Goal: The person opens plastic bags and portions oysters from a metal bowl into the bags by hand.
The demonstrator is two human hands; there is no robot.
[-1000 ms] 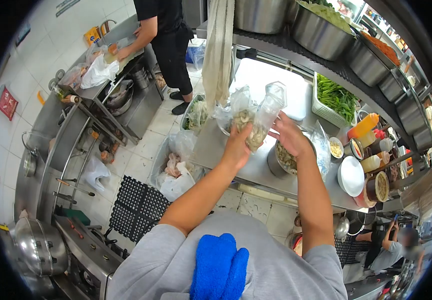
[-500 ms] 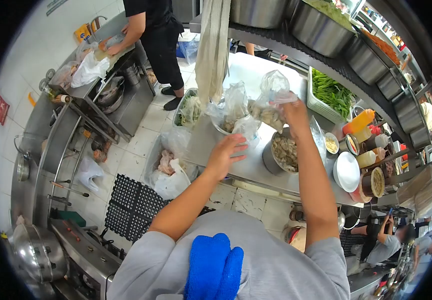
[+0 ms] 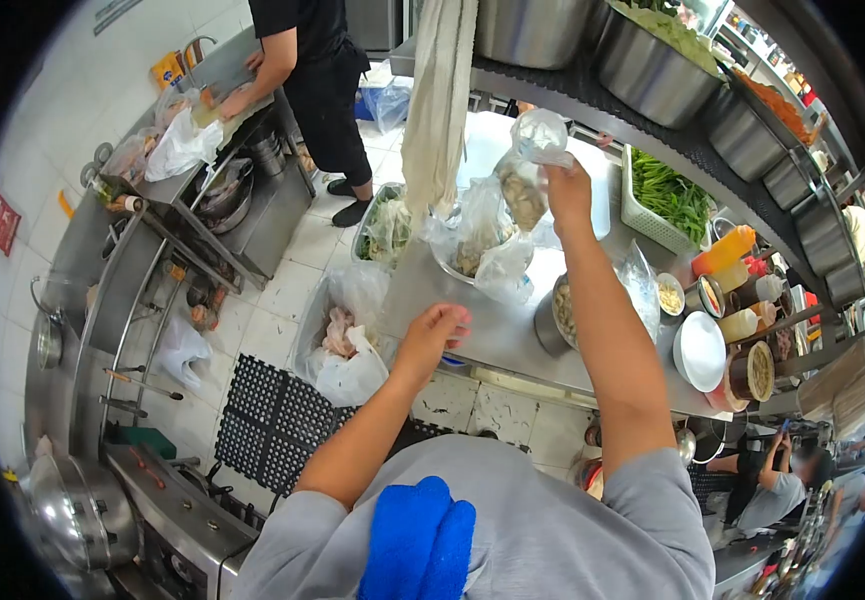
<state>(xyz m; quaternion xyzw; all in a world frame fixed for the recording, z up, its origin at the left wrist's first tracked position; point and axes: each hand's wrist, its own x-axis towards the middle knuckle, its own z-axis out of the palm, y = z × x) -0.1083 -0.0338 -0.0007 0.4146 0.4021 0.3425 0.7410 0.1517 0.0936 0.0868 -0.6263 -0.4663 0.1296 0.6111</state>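
Note:
My right hand (image 3: 570, 195) is raised over the steel counter (image 3: 427, 310), closed on the neck of a clear plastic bag (image 3: 522, 200). Pale greyish food pieces fill the bag's lower part, and its top balloons above my fingers. My left hand (image 3: 432, 340) hovers near the counter's front edge, fingers curled together, with nothing visible in them. Beyond it, a metal bowl (image 3: 444, 262) holds more clear bags (image 3: 487, 225) of food. Partly hidden behind my right forearm is a steel pot (image 3: 549, 325) with similar greyish pieces inside.
At right are a basket of green vegetables (image 3: 667, 190), a white bowl (image 3: 699, 350) and sauce bottles (image 3: 727, 250). Steel pans (image 3: 657, 80) line the shelf above, beside a hanging cloth (image 3: 435, 110). A bin (image 3: 312, 320) stands left. A person in black (image 3: 317, 100) works at another counter.
My right hand has lifted the bag up and away from the pot, slightly leftward. My left hand has drawn back from the bowl towards me, and its spread fingers have curled in.

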